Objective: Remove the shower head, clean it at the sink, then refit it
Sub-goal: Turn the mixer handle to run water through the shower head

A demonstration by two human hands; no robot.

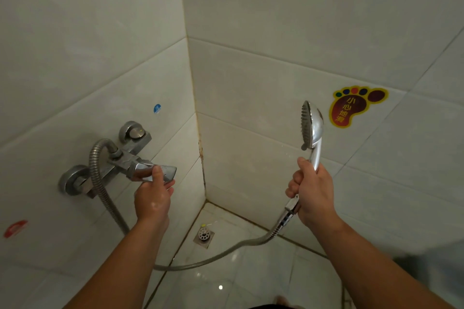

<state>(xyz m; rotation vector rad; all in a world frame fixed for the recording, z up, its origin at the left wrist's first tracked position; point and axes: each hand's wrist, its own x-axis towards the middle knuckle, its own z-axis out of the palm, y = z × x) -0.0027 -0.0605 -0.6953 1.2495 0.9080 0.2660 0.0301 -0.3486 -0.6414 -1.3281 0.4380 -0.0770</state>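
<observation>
My right hand (313, 190) grips the handle of the chrome shower head (312, 125) and holds it upright, its spray face turned to the left. The metal hose (226, 251) is attached below my fist, sags to the floor and climbs back up to the wall mixer (125, 158). My left hand (153, 195) holds the mixer's chrome lever (160, 170) from underneath, thumb on top.
White tiled walls meet in a corner ahead. A floor drain (204, 233) sits in that corner on glossy floor tiles. A foot-shaped warning sticker (351, 108) is on the right wall; a blue dot sticker (157, 108) and a red sticker (15, 228) mark the left wall.
</observation>
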